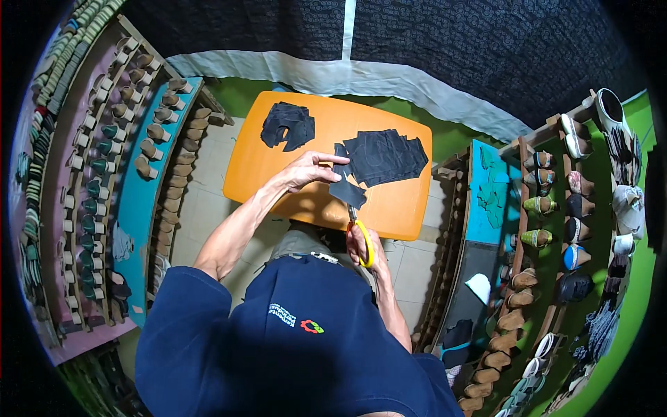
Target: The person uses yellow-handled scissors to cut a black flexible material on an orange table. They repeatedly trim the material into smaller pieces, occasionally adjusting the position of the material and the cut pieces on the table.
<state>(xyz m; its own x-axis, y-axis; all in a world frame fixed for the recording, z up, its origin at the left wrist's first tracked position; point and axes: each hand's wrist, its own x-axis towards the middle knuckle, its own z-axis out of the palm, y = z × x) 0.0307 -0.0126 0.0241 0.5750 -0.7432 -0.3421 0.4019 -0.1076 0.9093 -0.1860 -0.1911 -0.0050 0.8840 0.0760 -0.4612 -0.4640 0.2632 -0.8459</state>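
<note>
The left hand [304, 171] — its grip narrow on a black piece [349, 195] — was over the near half of the orange desk [326, 118]; the right hand [369, 251] had its grip wrapped round yellow-handled scissors [360, 227], their blades at the piece's lower edge; a broad black stack [389, 156] lay just beyond, rightward — a smaller black pile [297, 125] lay far left.

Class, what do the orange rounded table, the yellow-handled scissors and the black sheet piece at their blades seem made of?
Orange rounded table: probably moulded plastic, smooth with slight sheen; even colour, rounded corners.
Yellow-handled scissors: handles likely smooth plastic, evenly bright yellow; blades apparently metal, looking grey.
Black sheet piece: matte, thin and dark; fabric or synthetic leather, the look leaves it open.
</note>
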